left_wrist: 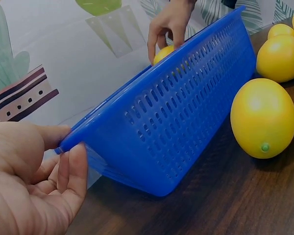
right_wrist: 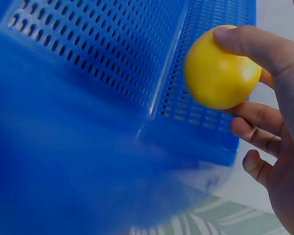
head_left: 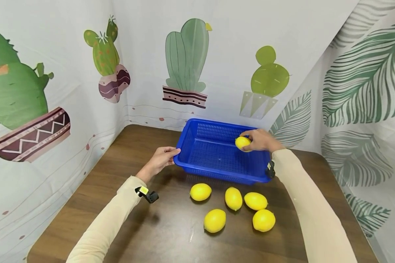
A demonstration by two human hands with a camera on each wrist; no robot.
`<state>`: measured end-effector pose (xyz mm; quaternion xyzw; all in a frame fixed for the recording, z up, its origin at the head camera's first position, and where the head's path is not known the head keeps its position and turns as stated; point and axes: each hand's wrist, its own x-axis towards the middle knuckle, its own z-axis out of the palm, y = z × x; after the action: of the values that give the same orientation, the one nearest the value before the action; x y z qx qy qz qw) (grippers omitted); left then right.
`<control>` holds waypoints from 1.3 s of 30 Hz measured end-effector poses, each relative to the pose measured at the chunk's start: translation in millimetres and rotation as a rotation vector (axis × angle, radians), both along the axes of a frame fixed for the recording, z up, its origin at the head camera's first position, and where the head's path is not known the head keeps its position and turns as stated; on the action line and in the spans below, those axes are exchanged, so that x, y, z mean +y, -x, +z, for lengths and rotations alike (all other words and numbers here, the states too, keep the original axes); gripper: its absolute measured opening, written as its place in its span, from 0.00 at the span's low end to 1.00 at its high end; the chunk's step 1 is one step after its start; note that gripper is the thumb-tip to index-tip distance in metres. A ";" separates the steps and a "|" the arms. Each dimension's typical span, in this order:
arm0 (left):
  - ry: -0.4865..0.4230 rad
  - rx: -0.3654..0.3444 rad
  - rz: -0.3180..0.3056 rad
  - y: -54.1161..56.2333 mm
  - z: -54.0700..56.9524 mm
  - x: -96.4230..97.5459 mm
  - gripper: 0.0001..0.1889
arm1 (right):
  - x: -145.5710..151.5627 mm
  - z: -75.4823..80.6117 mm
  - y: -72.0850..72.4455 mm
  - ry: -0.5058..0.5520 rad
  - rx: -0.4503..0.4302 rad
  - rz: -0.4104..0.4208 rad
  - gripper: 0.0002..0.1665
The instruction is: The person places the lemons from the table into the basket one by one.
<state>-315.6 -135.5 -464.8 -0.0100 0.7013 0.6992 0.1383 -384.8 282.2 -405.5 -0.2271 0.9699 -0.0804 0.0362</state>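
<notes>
A blue plastic basket [head_left: 217, 177] with slotted sides stands toward the back of the table. My left hand [head_left: 162, 159] pinches its left rim between thumb and fingers, which the left wrist view shows close up at the basket corner [left_wrist: 112, 142]. Over the basket's right part, my right hand [head_left: 260, 140] holds a yellow lemon [head_left: 242, 143] between thumb and fingers. In the right wrist view that lemon [right_wrist: 220, 68] appears above the slotted inside, with the thumb on one side. No other lemon shows inside the basket.
Several lemons lie on the brown table [head_left: 164, 226] in front of the basket, among them one lemon [head_left: 200, 192] at the left and another lemon [head_left: 263, 220] at the right. A white cloth with printed cacti [head_left: 187, 54] hangs behind the table.
</notes>
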 end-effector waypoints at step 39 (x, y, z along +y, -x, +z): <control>0.010 0.002 0.005 -0.8 -1.6 -0.9 0.20 | -15.3 19.1 -1.1 -0.051 -0.041 -0.065 0.37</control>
<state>-314.7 -136.3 -466.5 -0.0121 0.7050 0.6960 0.1357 -383.7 267.0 -386.4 -0.1930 0.9775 -0.0614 0.0591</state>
